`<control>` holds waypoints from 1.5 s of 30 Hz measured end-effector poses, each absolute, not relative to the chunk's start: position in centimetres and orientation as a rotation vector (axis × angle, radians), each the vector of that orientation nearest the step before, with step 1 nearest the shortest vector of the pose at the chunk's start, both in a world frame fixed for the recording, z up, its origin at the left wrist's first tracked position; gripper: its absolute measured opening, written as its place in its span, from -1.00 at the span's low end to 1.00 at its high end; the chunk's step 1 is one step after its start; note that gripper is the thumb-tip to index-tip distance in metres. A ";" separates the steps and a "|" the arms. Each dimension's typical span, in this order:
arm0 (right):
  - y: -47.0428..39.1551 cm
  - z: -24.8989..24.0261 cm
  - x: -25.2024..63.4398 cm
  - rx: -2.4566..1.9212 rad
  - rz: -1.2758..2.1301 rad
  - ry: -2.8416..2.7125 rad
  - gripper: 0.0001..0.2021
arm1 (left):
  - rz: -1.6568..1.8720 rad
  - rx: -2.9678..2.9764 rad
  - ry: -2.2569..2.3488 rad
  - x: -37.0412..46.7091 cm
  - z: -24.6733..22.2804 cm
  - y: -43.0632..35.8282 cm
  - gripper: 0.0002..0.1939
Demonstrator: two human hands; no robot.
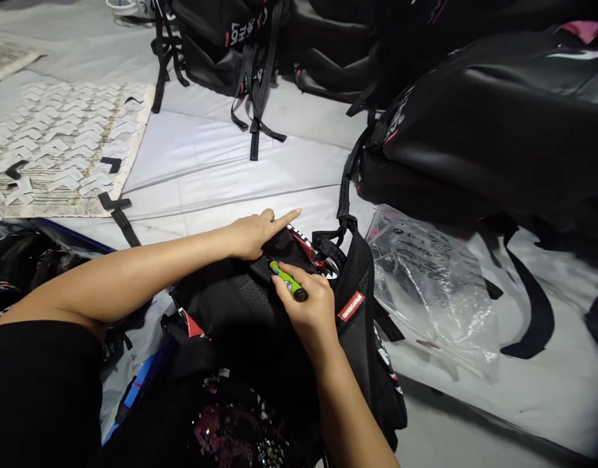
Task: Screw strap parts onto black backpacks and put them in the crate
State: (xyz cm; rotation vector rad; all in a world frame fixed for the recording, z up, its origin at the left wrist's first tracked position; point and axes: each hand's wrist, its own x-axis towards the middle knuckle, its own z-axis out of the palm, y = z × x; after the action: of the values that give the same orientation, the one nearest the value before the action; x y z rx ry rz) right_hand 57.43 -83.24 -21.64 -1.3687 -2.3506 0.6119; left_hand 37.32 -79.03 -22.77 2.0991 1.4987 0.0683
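A black backpack (260, 302) lies in front of me, with a red label (351, 307) on its shoulder strap. My left hand (255, 234) is at its upper edge, the index finger stretched out to the right while the other fingers curl onto the fabric. In my right hand (311, 302) is a green marker-shaped tool (286, 279) with a black end. Its narrow dark tip points at the fabric beside my left fingers; whether it touches is hard to tell. A red, white and black printed trim (306, 247) shows just beyond the hands.
More black backpacks (494, 130) stand along the far side and right of the white-covered table (240, 172). A crumpled clear plastic bag (430, 292) lies at right. On the left, a board (138, 123) carries many small white angled pieces. Loose black straps (535, 305) trail across the surface.
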 end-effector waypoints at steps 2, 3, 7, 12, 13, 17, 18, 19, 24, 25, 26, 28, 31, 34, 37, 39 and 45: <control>-83.1 -21.5 57.2 -1.385 0.643 -2.358 -0.79 | 0.096 2.083 1.450 37.0 -23.1 -78.9 0.12; -83.0 -21.4 56.9 -1.393 0.649 -2.362 -0.79 | 0.100 2.076 1.437 37.0 -23.2 -78.8 0.12; -82.9 -21.7 55.8 -1.401 0.595 -2.390 -0.81 | 0.094 2.078 1.424 36.9 -23.6 -78.5 0.09; -83.0 -21.6 55.2 -1.430 0.487 -2.461 -0.81 | 0.117 2.095 1.448 36.9 -23.8 -78.5 0.06; -83.0 -21.5 55.1 -1.430 0.508 -2.457 -0.81 | 0.120 2.088 1.456 37.0 -23.8 -78.6 0.06; -82.9 -21.1 55.4 -1.462 0.517 -2.502 -0.82 | 0.136 2.072 1.479 37.0 -23.7 -78.8 0.03; -82.9 -21.0 55.5 -1.481 0.483 -2.510 -0.81 | 0.141 2.072 1.486 37.0 -23.7 -78.8 0.03; -83.0 -20.9 55.6 -1.492 0.467 -2.507 -0.81 | 0.143 2.071 1.493 37.0 -23.6 -78.9 0.02; -82.7 -21.1 55.7 -1.456 0.635 -2.436 -0.83 | 0.180 2.086 1.493 36.9 -24.0 -79.0 -0.04; -82.6 -21.2 55.6 -1.445 0.649 -2.428 -0.83 | 0.197 2.095 1.493 36.9 -24.1 -79.0 -0.05; -82.5 -21.4 55.5 -1.434 0.655 -2.421 -0.82 | 0.209 2.100 1.494 36.9 -24.2 -79.1 -0.05; -82.4 -21.5 55.4 -1.407 0.668 -2.415 -0.82 | 0.209 2.099 1.498 37.0 -24.4 -79.1 -0.06; -82.4 -21.3 55.6 -1.378 0.655 -2.463 -0.81 | 0.198 2.089 1.509 37.1 -24.3 -79.2 -0.06; -82.6 -20.8 56.2 -1.411 0.563 -2.521 -0.79 | 0.223 2.093 1.524 37.2 -24.3 -79.3 -0.06; -82.6 -20.8 56.5 -1.440 0.625 -2.473 -0.79 | 0.239 2.103 1.524 37.2 -24.4 -79.2 -0.06; -82.4 -21.1 56.2 -1.434 0.739 -2.417 -0.78 | 0.253 2.114 1.523 37.3 -24.7 -79.2 -0.07; -82.2 -21.7 54.9 -1.478 0.708 -2.424 -0.79 | 0.364 2.113 1.563 37.3 -26.0 -79.4 -0.13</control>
State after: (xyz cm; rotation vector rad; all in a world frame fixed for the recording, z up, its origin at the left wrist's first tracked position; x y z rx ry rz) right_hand 54.94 -82.19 -21.69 -1.4779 -2.4244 0.7078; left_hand 37.31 -79.37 -26.00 2.1126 1.5628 0.3640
